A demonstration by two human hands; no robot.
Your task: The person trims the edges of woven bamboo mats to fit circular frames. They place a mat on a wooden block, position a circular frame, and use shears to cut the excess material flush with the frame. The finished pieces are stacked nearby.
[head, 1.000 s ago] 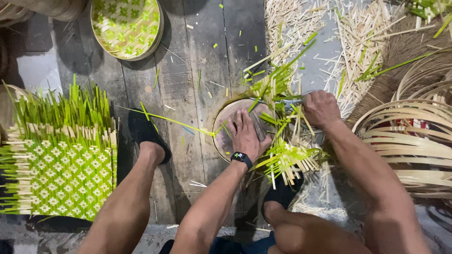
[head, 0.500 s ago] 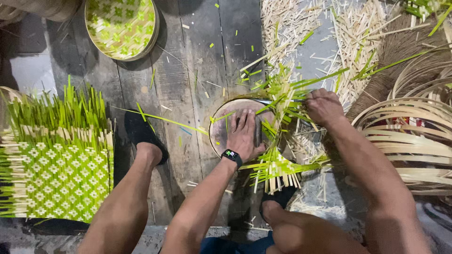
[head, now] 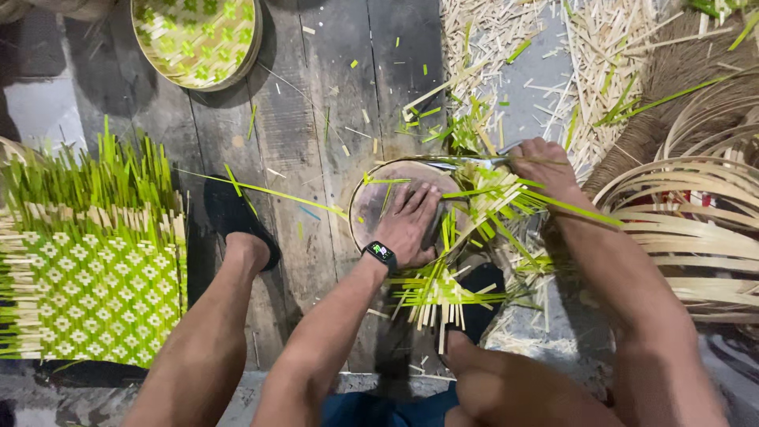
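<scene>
Trimming step, we judge: left hand (head: 409,221) pressed flat on round woven mat (head: 395,207); right hand (head: 539,164) clenched round blade (partly hidden) (head: 474,163) against protruding bamboo strips (head: 494,202). Next cut needs mat held steady.

A finished round woven tray (head: 196,35) is lying on the plank floor (head: 316,103), a green-and-cream woven mat (head: 75,277) spreading beside it.

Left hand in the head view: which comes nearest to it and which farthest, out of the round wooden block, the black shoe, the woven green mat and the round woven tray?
1. Round wooden block: directly under the left hand, touching it.
2. Black shoe: to the hand's left, on the floorboards.
3. Woven green mat at the far left edge and round woven tray at the top left: too close to call.
</scene>
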